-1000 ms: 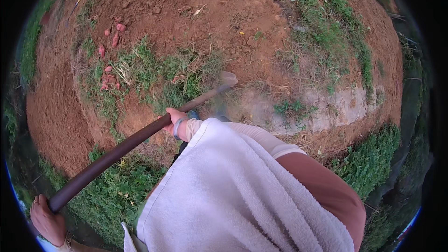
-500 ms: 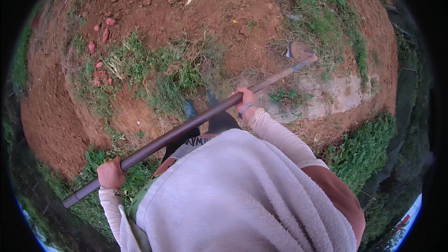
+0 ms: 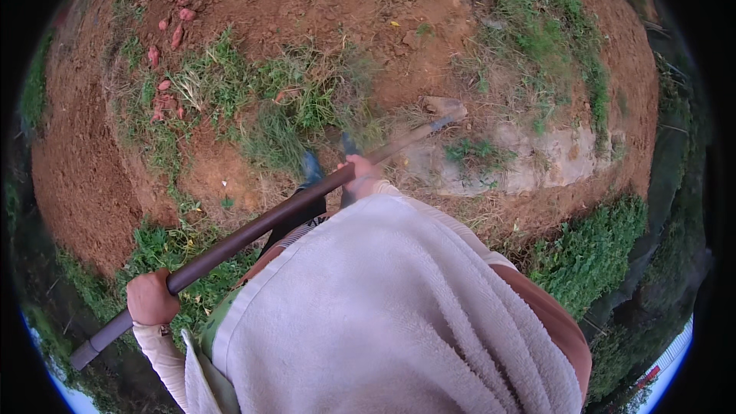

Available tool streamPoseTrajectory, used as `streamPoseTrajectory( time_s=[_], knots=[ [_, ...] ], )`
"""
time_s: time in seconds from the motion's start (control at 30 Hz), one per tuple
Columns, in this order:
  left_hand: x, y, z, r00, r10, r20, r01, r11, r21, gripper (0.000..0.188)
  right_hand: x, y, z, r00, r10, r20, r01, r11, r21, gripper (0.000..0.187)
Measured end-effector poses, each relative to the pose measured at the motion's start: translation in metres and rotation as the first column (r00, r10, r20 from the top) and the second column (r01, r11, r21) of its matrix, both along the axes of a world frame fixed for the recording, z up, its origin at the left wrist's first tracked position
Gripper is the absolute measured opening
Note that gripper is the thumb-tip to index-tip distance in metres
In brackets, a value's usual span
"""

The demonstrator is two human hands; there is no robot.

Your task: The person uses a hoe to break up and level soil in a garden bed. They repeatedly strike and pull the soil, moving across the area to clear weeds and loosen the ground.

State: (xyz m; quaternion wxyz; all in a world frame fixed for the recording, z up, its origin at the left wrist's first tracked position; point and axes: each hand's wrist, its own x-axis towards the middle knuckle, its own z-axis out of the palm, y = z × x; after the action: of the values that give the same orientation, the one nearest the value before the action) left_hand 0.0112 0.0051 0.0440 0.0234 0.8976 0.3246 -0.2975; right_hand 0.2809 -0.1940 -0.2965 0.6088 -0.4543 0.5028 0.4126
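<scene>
2 hands on 1 hoe, held slantwise before the body.
The hoe (image 3: 261, 227) runs from lower left to its blade (image 3: 441, 105) at centre right; whether the blade touches soil, I cannot tell. The left hand (image 3: 151, 298) is a closed fist near the butt; the right hand (image 3: 360, 175), blurred, wraps the shaft farther up, its fingertips unclear. A firm grip with the hands well spread should steer the blade best, swung clear of the 2 boots (image 3: 310, 165) near the shaft. Weeds (image 3: 295, 103) left of the blade could snag it, as could the pale patch (image 3: 563, 155) to its right; red tubers (image 3: 177, 36) lie well apart, upper left.
</scene>
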Motion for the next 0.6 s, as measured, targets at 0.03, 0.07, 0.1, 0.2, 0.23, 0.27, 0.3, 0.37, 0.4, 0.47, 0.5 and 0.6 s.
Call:
streamPoseTrajectory(
  time_s=[0.03,0.07,0.1,0.2,0.23,0.27,0.3,0.37,0.4,0.47,0.5,0.6],
  knots=[
    [-0.003,0.001,-0.005,1.0,0.004,0.013,-0.004,1.0,0.019,0.008,0.004,-0.003,-0.001,1.0,-0.007,0.004,0.007,1.0,-0.007,0.014],
    [-0.001,0.001,-0.011,1.0,0.001,0.018,-0.001,1.0,-0.002,0.009,0.012,-0.009,-0.004,1.0,-0.017,0.008,0.017,1.0,-0.014,0.014],
    [0.0,-0.008,-0.004,1.0,0.023,0.009,-0.023,1.0,0.006,0.008,0.015,-0.007,0.001,1.0,0.005,-0.015,-0.005,1.0,0.003,0.014],
    [0.015,-0.012,-0.049,0.995,-0.019,0.101,0.028,0.995,-0.094,0.008,0.065,-0.04,0.026,0.994,0.015,0.11,-0.022,0.998,0.057,0.022],
    [0.028,-0.016,-0.051,0.992,-0.032,0.125,0.05,0.989,-0.137,0.009,0.079,-0.05,0.028,0.974,-0.042,0.221,0.035,0.999,0.034,0.018],
    [0.037,-0.024,-0.052,0.986,-0.043,0.162,0.074,0.98,-0.187,0.009,0.094,-0.055,0.036,0.968,-0.038,0.249,0.041,0.999,-0.008,0.017],
    [0.044,-0.033,-0.054,0.978,-0.049,0.202,0.097,0.968,-0.232,0.009,0.108,-0.062,0.036,0.96,-0.027,0.279,0.031,0.999,-0.012,0.015],
    [0.061,-0.043,-0.069,0.973,-0.053,0.224,0.121,0.947,-0.299,0.008,0.132,-0.086,0.029,0.936,0.019,0.351,0.02,0.994,-0.108,0.014],
    [0.068,-0.047,-0.068,0.974,-0.059,0.217,0.127,0.942,-0.311,0.008,0.134,-0.087,0.034,0.937,0.032,0.348,0.022,0.988,-0.15,0.015],
    [0.071,-0.047,-0.065,0.977,-0.071,0.203,0.132,0.944,-0.303,0.007,0.133,-0.085,0.032,0.954,0.02,0.299,0.032,0.985,-0.167,0.015],
    [0.069,-0.045,-0.059,0.978,-0.077,0.196,0.132,0.95,-0.283,0.007,0.125,-0.081,0.017,0.967,-0.004,0.255,0.042,0.989,-0.143,0.015],
    [0.056,-0.029,-0.007,0.983,-0.138,0.124,0.153,0.981,-0.117,0.008,0.071,-0.039,-0.003,0.997,0.039,0.066,-0.033,0.996,-0.084,0.015]
  ],
)
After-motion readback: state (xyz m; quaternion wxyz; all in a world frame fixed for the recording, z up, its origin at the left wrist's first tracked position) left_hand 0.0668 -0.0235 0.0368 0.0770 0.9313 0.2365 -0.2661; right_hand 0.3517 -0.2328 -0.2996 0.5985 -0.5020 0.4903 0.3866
